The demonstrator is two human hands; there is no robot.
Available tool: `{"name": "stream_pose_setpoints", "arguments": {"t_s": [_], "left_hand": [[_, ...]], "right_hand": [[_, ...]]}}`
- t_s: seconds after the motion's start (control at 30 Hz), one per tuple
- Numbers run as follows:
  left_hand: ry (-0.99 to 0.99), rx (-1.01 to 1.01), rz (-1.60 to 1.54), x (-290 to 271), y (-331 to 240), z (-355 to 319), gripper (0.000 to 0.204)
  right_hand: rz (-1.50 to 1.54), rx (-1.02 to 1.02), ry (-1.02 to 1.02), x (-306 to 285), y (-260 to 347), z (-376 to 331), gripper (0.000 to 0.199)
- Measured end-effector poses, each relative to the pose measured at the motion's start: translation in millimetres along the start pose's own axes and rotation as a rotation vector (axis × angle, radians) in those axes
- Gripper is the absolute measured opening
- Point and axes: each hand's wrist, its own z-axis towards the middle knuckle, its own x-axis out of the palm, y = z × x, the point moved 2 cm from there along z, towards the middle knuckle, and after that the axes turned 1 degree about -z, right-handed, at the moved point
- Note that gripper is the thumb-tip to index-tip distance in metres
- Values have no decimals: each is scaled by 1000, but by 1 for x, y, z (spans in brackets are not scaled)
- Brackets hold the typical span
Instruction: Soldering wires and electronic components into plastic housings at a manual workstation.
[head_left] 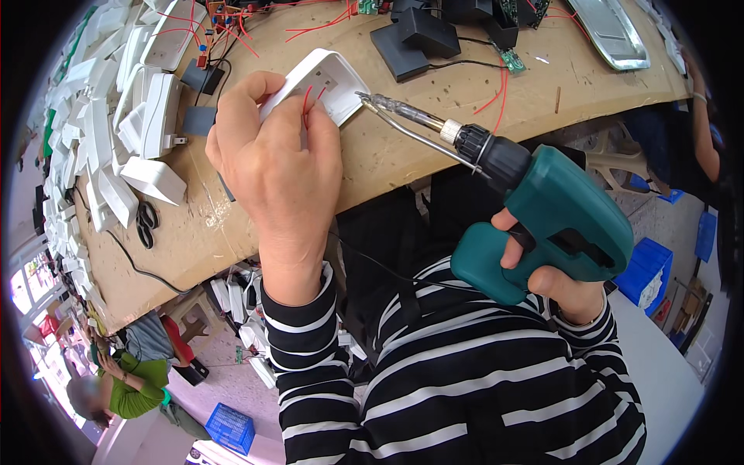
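My left hand (275,159) is closed on a white plastic housing (347,89), tilted with its open side facing me above the table. Short red wires (308,99) stick up by my fingertips, inside the housing. My right hand (562,291) grips a green soldering gun (570,209), a finger at its black trigger. The gun's metal tip and the thin curved feed tube beneath it point left and end at the housing's right rim. Whether the tip touches the rim I cannot tell. My fingers hide part of the housing's inside.
White plastic housings (97,139) are heaped along the table's left side. Black scissors (146,225) lie near its front edge. Black boxes with cables (403,50) and a silvery tray-like shell (608,31) lie at the back. A blue crate (647,271) stands right; a person (139,384) sits lower left.
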Motion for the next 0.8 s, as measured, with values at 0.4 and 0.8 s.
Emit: {"name": "stream_pose_setpoints", "arguments": {"t_s": [0.4,0.8], "left_hand": [[-8,-17,15,3,0,1,6],[-3,-63,71,4,-4,1,5]], "right_hand": [[-45,27,-25,11,2,12,72],[-36,-144,-34,13,-1,30,51]]}}
